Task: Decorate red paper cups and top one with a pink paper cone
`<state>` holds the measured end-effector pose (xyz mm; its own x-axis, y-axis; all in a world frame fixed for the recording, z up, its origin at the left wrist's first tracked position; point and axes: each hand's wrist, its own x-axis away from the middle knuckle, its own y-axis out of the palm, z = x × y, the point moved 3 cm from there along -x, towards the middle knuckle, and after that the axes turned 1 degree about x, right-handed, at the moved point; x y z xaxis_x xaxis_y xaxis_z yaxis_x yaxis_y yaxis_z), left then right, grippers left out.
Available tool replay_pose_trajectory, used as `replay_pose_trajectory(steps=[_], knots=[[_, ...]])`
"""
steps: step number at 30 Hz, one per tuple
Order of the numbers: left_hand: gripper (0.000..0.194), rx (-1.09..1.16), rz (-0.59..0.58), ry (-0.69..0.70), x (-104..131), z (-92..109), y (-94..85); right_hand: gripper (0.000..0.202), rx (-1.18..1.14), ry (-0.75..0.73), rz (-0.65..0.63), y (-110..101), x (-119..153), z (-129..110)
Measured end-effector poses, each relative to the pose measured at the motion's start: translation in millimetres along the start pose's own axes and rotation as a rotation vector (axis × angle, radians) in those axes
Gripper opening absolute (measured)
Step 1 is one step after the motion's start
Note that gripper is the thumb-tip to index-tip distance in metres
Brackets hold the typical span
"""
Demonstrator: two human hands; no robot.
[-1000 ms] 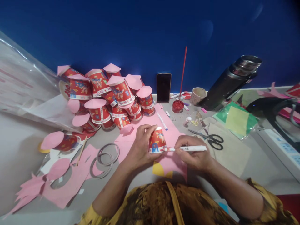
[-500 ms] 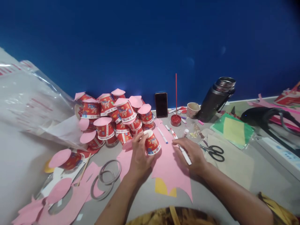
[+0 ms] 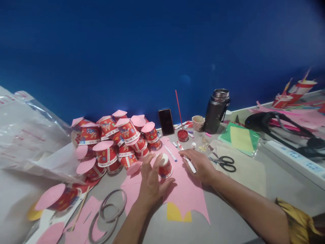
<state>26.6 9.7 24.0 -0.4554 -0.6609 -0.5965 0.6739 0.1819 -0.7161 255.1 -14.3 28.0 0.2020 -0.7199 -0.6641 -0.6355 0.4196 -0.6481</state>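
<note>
The cup (image 3: 165, 168) stands upside down on the pink sheet (image 3: 188, 195), just beside the left hand (image 3: 151, 183), whose fingers are spread, with the thumb held well out along the cup's near side. At three o'clock from the cup, the right hand (image 3: 200, 166) is palm down with bent fingers over a white pen (image 3: 189, 164); whether they pinch it or only rest on it, I cannot tell. A blue-tipped pen (image 3: 170, 153) lies between the hands, toward one o'clock. The pile of pink-topped cups (image 3: 104, 155) sits at ten, the phone (image 3: 166, 122) leans upright at twelve, and a red dish (image 3: 182, 136) is at one. The flask (image 3: 213, 115) stands farther off between one and two, the scissors (image 3: 221, 162) lie at three, and grey rings (image 3: 125, 200) overlap near eight. Yellow paper (image 3: 174, 213) shows between five and six.
</note>
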Motion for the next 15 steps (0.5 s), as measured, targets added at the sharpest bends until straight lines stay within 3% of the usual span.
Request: replay_pose_trajectory(steps=[4,6,9,12,15], knots=[[0.082,0.047,0.156,0.061,3,25,-8.5,0.034,-0.181,0.072,0.097,-4,-2,3],[0.081,0.076,0.161,0.113,8,38,-7.3,0.028,-0.288,0.129,0.164,-10,-4,5],[0.073,0.120,0.118,0.348,20,60,1.1,0.021,-0.350,0.241,0.282,-24,-9,16],[0.055,0.185,0.069,0.344,25,73,13.2,0.031,-0.442,0.456,0.429,-44,-17,45],[0.038,0.246,-0.088,0.502,24,90,29.3,0.039,-0.573,0.673,0.479,-61,-28,80]])
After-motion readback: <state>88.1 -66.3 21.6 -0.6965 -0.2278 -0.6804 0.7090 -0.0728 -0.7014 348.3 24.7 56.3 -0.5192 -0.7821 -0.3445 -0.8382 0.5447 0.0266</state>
